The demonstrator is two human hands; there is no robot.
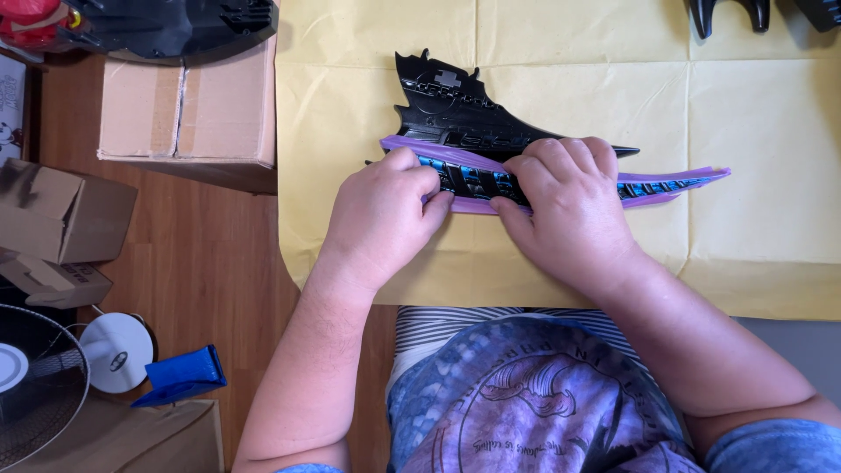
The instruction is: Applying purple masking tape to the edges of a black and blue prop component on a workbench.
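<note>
Black plastic part (pixel 455 114) with a purple strip (pixel 674 186) lies on yellow paper (pixel 561 35), under both hands.

Left hand (pixel 381 219) and right hand (pixel 569 210) press side by side on the strip, fingers curled over its blue and black ribbed section (pixel 469 180), thumbs under the lower edge. Cardboard boxes (pixel 188 105) stand to the left on the wooden floor (pixel 210 254), near a fan (pixel 35 385) and a blue object (pixel 182 375).

Plastic part (pixel 473 123) on paper sheet (pixel 745 158); boxes (pixel 188 109) left.
</note>
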